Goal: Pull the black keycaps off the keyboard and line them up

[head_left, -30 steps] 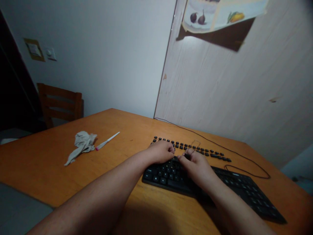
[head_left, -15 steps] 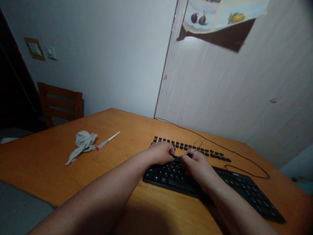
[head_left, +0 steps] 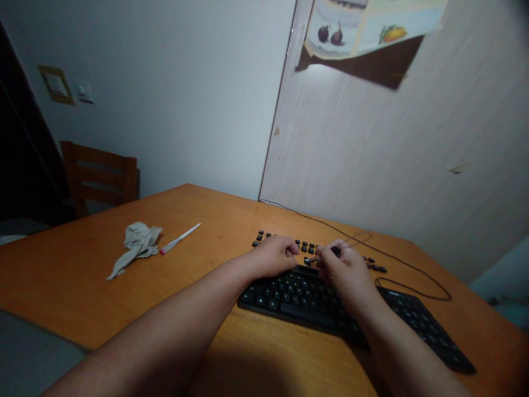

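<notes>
A black keyboard (head_left: 306,311) lies on the wooden table, with part of its upper key rows bare of keycaps. My left hand (head_left: 275,256) rests with curled fingers on its back left edge, gripping it there. My right hand (head_left: 343,270) is closed around a wire keycap puller (head_left: 357,239), whose thin loop sticks out behind the fingers. At the puller's front end hangs a black keycap (head_left: 307,261), just above the keyboard's back edge. Loose keycaps (head_left: 305,246) lie in rows behind the keyboard, partly hidden by both hands.
The keyboard's cable (head_left: 407,259) runs along the right side of the table (head_left: 223,209) to the wall. At the left lie a crumpled grey cloth (head_left: 138,242) and a white brush-like stick (head_left: 182,238) with a pink end. Beyond the table stands a wooden chair (head_left: 101,173).
My right hand has risen and moved slightly right, away from the keys, bringing the puller and a keycap clear of the keyboard. My left hand stays in place.
</notes>
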`<state>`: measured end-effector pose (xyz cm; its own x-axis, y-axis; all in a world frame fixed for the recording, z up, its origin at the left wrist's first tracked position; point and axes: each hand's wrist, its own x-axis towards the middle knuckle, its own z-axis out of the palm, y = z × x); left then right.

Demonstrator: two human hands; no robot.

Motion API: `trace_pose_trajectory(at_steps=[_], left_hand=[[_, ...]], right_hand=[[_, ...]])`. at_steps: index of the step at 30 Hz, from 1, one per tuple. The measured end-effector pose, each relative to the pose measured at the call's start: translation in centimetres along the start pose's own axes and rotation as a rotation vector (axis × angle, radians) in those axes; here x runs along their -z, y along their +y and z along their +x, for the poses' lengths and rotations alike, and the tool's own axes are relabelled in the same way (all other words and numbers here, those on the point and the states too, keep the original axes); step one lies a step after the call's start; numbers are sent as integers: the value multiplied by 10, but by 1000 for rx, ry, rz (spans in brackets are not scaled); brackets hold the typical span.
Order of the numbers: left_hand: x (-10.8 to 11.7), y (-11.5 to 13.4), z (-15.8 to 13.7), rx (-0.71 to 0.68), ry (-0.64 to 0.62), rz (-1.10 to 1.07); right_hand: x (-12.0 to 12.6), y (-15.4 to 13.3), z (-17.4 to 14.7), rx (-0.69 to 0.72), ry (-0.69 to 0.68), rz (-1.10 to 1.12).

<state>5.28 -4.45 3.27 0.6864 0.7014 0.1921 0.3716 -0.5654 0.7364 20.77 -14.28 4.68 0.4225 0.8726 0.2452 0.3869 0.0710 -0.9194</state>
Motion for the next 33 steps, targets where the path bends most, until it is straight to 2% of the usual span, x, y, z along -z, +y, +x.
trace_pose_trajectory(at_steps=[6, 17, 26, 28, 33], left_hand=[[-9, 6, 0, -41, -77, -273], [-8, 9, -1, 49, -14, -348], [-4, 10, -1, 173, 41, -519], [-3, 11, 0, 185, 36, -551], [-2, 14, 0, 228, 28, -607]], right_hand=[[-5, 3, -2, 95, 37, -51], [-11, 8, -5, 237, 49, 9], [6, 9, 3, 459, 288, -238], [9, 9, 5, 470, 241, -298], [9, 9, 6, 477, -49, -463]])
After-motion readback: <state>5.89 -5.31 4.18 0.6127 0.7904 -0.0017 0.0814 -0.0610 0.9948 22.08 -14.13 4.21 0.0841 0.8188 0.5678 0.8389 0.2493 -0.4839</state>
